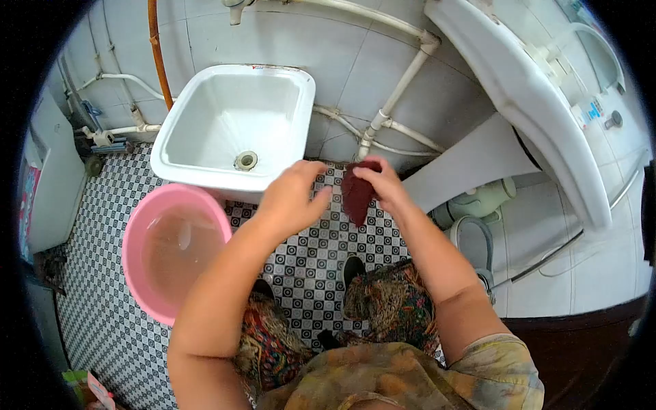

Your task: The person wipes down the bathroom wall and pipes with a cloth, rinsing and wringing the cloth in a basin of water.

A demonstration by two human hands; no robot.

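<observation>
A dark red cloth (pixel 358 197) hangs from my right hand (pixel 383 181), pinched between thumb and fingers above the tiled floor. My left hand (pixel 294 198) is held out beside it with thumb and fingers apart and nothing between them, close to the front edge of a white sink (pixel 229 123). The cloth hangs to the right of my left hand, and the two do not touch. The sink's bowl shows a round drain at the bottom.
A pink basin (pixel 133 266) of cloudy water stands on the patterned floor (pixel 102 232) at left. White pipes (pixel 400 82) run along the wall behind. At right are a pedestal washbasin (pixel 526 89) and a grey-green container (pixel 478 203) beneath it.
</observation>
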